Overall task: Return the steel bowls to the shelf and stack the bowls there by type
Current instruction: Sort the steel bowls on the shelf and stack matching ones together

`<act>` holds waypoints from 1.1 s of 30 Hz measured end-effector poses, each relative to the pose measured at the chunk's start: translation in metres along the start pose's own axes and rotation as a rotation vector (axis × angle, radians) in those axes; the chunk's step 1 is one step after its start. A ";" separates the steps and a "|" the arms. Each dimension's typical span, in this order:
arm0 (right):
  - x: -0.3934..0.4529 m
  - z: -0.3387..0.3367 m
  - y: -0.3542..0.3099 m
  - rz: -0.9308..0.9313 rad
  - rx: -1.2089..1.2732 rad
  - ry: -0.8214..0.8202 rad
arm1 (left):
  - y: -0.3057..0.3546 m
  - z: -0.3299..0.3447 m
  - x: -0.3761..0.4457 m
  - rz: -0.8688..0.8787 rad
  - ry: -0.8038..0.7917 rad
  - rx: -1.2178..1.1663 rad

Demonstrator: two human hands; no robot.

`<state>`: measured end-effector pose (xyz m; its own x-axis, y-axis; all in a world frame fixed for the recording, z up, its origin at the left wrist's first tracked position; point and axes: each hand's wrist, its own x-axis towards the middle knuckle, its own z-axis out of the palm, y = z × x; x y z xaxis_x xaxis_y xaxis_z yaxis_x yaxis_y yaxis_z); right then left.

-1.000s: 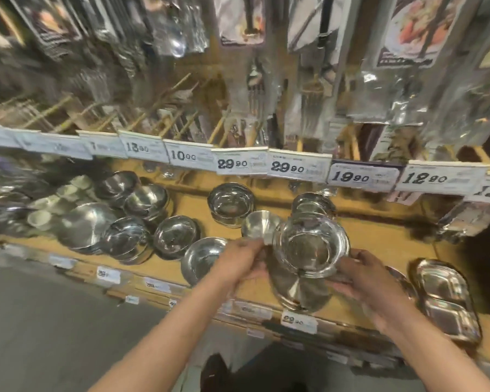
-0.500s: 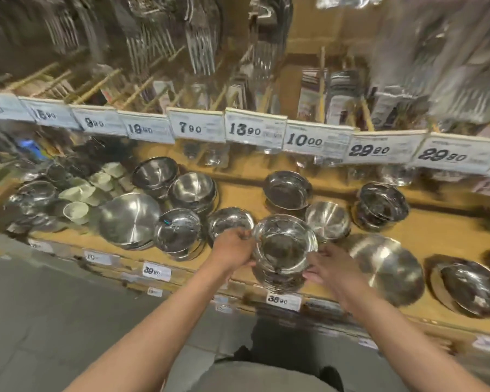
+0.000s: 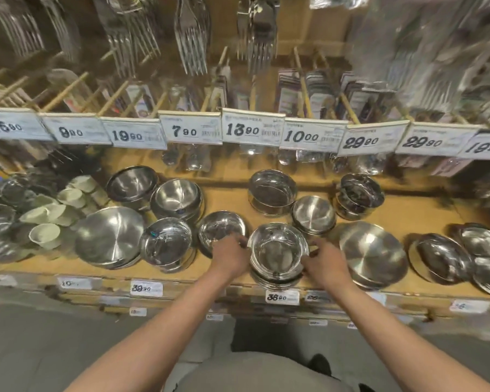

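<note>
Lowered since a second ago, the stack of bowls now sits on the tan shelf at its front edge. My left hand curls on its polished round rim; right hand likewise, fingertips blurred, probably pinching.

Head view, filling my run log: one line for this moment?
left hand: grips bowl stack | right hand: grips same stack | stack: at front edge of shelf

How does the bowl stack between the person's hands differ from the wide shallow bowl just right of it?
The held bowl stack is narrow and deep; the wide shallow bowl is broader and flatter. The stack is gripped by the left hand and right hand; the shallow bowl lies untouched. Both are shiny steel on the shelf.
</note>
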<state>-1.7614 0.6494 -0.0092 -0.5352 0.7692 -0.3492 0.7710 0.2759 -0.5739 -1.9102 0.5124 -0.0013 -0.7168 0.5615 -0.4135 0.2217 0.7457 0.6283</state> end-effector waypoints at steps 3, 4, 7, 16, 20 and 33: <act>0.001 0.001 0.004 -0.029 -0.013 0.026 | 0.000 0.000 -0.003 0.012 0.006 -0.003; 0.000 0.001 0.005 -0.037 -0.028 0.032 | -0.001 0.001 -0.003 0.018 0.004 -0.002; -0.001 0.002 0.008 -0.044 -0.044 0.031 | -0.001 0.002 -0.004 0.033 0.005 0.031; 0.000 0.009 0.019 -0.031 0.026 0.027 | -0.005 0.006 -0.001 0.026 -0.022 -0.034; -0.001 0.010 0.019 -0.027 0.040 0.012 | -0.005 0.010 -0.003 0.007 0.005 -0.011; -0.003 0.007 0.007 0.006 0.052 0.055 | -0.008 0.013 0.003 -0.027 0.020 -0.173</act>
<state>-1.7571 0.6450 -0.0170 -0.5099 0.8017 -0.3120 0.7542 0.2421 -0.6105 -1.9055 0.5123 -0.0160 -0.7343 0.5337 -0.4195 0.0863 0.6864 0.7221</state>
